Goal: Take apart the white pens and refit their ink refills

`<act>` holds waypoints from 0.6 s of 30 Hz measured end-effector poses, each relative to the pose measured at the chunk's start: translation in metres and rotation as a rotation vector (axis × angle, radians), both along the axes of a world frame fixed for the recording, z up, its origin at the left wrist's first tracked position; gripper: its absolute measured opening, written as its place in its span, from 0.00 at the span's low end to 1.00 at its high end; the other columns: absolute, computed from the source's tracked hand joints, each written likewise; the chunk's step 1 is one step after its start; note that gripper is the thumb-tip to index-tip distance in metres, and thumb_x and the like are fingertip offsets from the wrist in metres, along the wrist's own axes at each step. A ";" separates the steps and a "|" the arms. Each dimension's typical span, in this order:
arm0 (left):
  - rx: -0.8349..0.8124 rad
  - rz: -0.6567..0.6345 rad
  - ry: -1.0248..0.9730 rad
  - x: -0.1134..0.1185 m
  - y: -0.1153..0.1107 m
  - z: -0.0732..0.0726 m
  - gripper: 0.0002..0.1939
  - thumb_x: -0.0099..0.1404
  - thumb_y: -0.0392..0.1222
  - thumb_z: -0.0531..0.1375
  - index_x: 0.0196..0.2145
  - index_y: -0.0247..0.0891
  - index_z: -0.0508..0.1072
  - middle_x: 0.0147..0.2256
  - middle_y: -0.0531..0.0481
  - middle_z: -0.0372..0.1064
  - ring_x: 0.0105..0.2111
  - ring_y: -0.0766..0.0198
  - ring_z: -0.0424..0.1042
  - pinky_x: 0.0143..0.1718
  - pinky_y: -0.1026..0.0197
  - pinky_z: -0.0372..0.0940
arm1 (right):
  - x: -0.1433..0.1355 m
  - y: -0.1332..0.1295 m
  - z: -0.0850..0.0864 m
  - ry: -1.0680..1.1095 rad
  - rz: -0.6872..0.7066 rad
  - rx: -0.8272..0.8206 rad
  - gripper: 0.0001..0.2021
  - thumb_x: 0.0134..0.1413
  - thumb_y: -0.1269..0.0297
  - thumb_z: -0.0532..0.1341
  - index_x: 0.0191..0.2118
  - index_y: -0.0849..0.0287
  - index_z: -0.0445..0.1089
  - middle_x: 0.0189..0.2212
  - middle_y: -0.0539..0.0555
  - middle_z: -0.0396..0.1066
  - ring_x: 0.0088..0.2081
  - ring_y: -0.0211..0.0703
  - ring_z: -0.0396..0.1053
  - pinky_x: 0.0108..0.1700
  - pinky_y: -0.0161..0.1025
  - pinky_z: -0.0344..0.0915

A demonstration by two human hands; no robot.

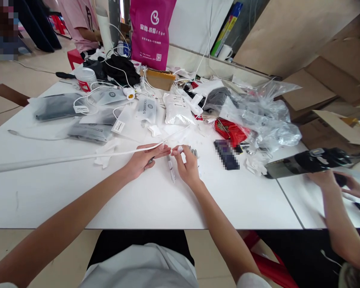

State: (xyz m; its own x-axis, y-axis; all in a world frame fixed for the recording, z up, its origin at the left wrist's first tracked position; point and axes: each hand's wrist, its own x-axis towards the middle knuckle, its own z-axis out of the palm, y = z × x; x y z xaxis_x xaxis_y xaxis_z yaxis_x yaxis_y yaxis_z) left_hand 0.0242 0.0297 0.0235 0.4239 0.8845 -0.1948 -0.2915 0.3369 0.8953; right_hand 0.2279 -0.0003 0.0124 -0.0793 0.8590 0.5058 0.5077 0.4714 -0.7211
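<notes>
The right hand point(186, 165) is nearly closed at its tips, thumb and forefinger pinching a small whitish, see-through piece point(180, 149) above the bench point(129, 204). The left hand point(145, 161) is half open, its longer fingers stretched toward that piece; a small dark object point(151, 159) shows at its lower edge, though whether it is gripped cannot be told. Between the hands, a slim white pen-like stick point(172, 171) lies on the bench, and a white cable point(87, 158) passes across the view over the left hand.

The piece looks very light and perhaps slick, easily dropped, so a gentle fingertip pinch on its edges should suit it. The stick seems stiff, smooth and apt to roll; its middle is probably the surest hold. The cable appears soft and bendable.
</notes>
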 end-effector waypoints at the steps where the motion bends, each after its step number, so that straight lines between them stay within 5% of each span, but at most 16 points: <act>1: 0.021 0.015 0.001 0.000 0.000 0.000 0.26 0.64 0.56 0.75 0.51 0.34 0.83 0.59 0.30 0.77 0.59 0.41 0.79 0.19 0.66 0.40 | 0.002 0.001 -0.002 -0.068 0.008 0.010 0.14 0.77 0.52 0.55 0.49 0.52 0.75 0.38 0.55 0.75 0.41 0.47 0.72 0.47 0.45 0.67; 10: 0.080 0.114 0.090 0.004 -0.002 -0.009 0.28 0.60 0.60 0.76 0.49 0.37 0.86 0.56 0.32 0.80 0.54 0.42 0.81 0.19 0.64 0.42 | 0.014 0.010 -0.013 -0.596 -0.050 0.066 0.17 0.80 0.54 0.52 0.47 0.56 0.76 0.32 0.54 0.73 0.31 0.44 0.69 0.37 0.39 0.61; 18: 0.093 0.143 0.145 0.005 -0.001 -0.009 0.27 0.60 0.60 0.76 0.48 0.39 0.86 0.55 0.35 0.80 0.52 0.43 0.82 0.19 0.64 0.44 | 0.015 0.012 -0.017 -0.724 -0.090 0.139 0.15 0.79 0.56 0.54 0.49 0.55 0.76 0.34 0.54 0.77 0.33 0.44 0.71 0.38 0.41 0.60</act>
State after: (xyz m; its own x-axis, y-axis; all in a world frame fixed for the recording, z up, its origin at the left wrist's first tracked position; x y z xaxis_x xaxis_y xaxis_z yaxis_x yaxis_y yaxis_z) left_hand 0.0287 0.0285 0.0142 0.2661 0.9507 -0.1594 -0.1963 0.2154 0.9566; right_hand 0.2432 0.0119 -0.0047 -0.3665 0.8100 0.4577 0.8744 0.4680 -0.1281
